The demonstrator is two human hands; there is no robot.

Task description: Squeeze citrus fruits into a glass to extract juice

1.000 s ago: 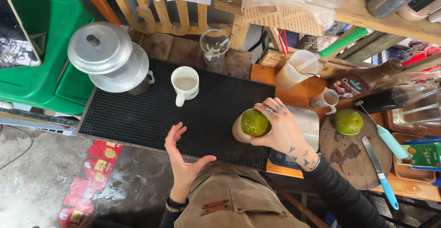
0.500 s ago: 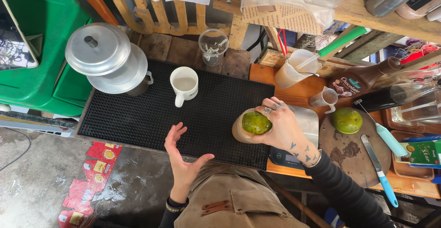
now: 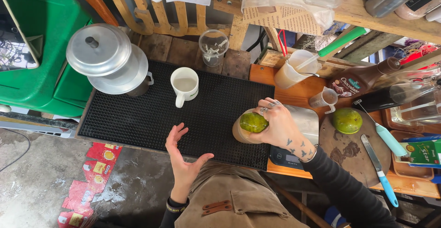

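Green fruit (image 3: 253, 122) over cup (image 3: 239, 134), white mug (image 3: 184, 85) nearby

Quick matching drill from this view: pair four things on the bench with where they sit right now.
Things:
1. white mug
2. metal pot
3. green fruit half
4. blue-handled knife

Places:
A. on the round wooden board, near its upper edge
B. far left end of the black mat
C. along the board's right edge, handle toward the person
D. on the black mat, right of the pot

Pairs: 1-D, 2-B, 3-A, 4-C
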